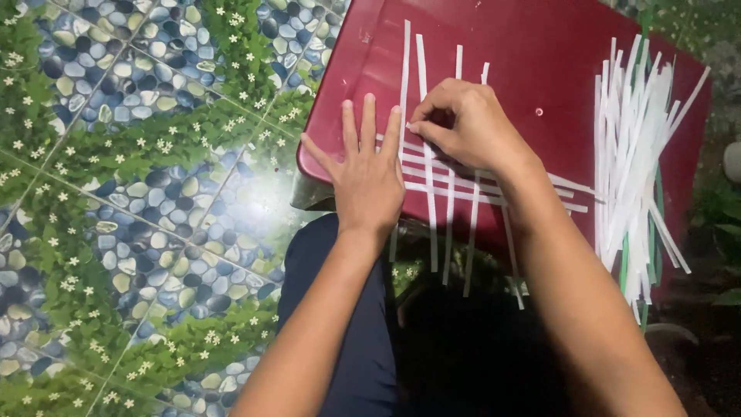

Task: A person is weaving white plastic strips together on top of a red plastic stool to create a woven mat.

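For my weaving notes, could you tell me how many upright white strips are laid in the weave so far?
4 upright strips show on the red surface, side by side between the left hand and right hand; the hands may hide more.

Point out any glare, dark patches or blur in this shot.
Head view: a pale glare patch sits on the floor tiles beside the red stool top; the lap below is nearly black; left hand, right hand and paper strips are evenly lit, slightly soft.
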